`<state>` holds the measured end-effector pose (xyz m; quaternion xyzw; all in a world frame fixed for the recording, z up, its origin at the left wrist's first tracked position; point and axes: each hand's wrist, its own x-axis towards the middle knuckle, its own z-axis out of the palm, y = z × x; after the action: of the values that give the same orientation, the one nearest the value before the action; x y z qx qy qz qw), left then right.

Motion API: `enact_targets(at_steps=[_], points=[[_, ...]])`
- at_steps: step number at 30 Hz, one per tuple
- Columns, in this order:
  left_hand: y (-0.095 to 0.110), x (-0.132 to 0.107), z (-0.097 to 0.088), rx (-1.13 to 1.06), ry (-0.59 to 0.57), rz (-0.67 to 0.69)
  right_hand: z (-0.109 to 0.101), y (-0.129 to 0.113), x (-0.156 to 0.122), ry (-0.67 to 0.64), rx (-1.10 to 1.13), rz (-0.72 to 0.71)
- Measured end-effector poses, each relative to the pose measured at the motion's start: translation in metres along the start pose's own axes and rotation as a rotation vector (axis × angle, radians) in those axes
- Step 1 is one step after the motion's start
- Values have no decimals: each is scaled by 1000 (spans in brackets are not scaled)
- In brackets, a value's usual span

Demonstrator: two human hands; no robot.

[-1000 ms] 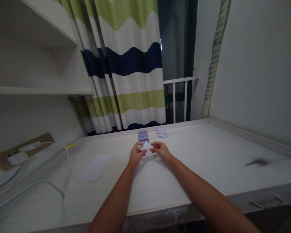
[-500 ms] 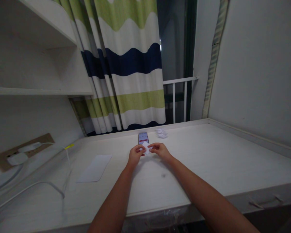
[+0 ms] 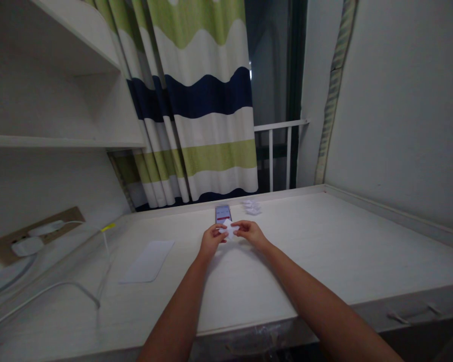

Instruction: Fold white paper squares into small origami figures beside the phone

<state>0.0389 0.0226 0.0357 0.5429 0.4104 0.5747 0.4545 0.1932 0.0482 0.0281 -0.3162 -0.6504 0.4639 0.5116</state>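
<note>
Head view: status?

Little change over the last second. My left hand [image 3: 211, 240] and right hand [image 3: 251, 234] still pinch the white folded paper [image 3: 229, 229] between the fingertips, closed on it, just in front of the smartphone [image 3: 223, 213].

Surface, room?

White desk [image 3: 324, 261]. Small folded paper pieces [image 3: 252, 207] lie beside the phone, a white rounded sheet [image 3: 147, 260] and white cable [image 3: 56, 286] to my left. Striped curtain [image 3: 211, 100] ahead.

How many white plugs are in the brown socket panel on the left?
2. One white plug sits low in the brown socket panel, near the picture's left edge; the other white plug sits above and right of it. The panel reaches that edge, so more may be hidden.
</note>
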Motion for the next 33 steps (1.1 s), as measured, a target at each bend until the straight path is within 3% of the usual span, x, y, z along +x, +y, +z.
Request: enact_targets(at_steps=[21,28,33], points=[[1,2,-1,89,-19,43,-6,2,3,17,-37,54],[-8,6,-6,189,16,86,-5,1,4,39,-115,18],[-6,5,-5,263,45,164,-6,0,3,115,-240,-104]])
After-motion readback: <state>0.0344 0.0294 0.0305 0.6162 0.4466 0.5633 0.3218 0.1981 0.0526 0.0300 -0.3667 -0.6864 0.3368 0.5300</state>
